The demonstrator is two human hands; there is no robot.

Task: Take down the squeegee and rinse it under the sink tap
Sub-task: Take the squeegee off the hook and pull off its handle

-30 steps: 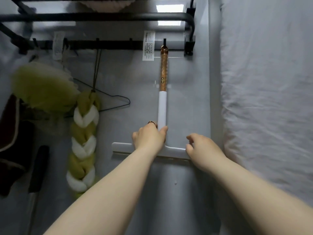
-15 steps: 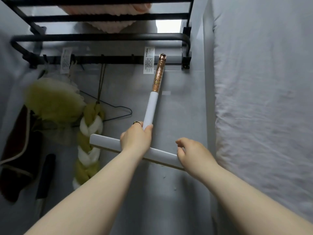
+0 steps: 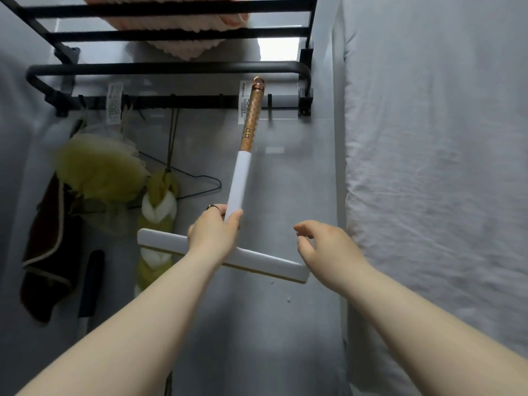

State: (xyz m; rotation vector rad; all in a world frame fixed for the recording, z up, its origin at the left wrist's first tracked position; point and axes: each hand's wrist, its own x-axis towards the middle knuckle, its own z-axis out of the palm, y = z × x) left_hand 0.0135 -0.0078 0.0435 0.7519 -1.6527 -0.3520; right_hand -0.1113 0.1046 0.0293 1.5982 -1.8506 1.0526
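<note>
Your left hand (image 3: 213,234) clenches its fingers around the white-and-copper T-shaped squeegee (image 3: 238,190), tilted just below the black metal wall rack (image 3: 171,68), while your right hand (image 3: 325,248) hovers released beside the blade's end.

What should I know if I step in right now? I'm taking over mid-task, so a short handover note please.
Left hand: closed around the white lower handle of the squeegee.
Right hand: open, beside the right end of the blade, not gripping it.
Squeegee: tilted, copper top end leaning right, in front of the black rack; it looks clear of the hook.
Done: taken down, apparently.
Left: carry it to the sink, not in view, and rinse it under the tap.
</note>
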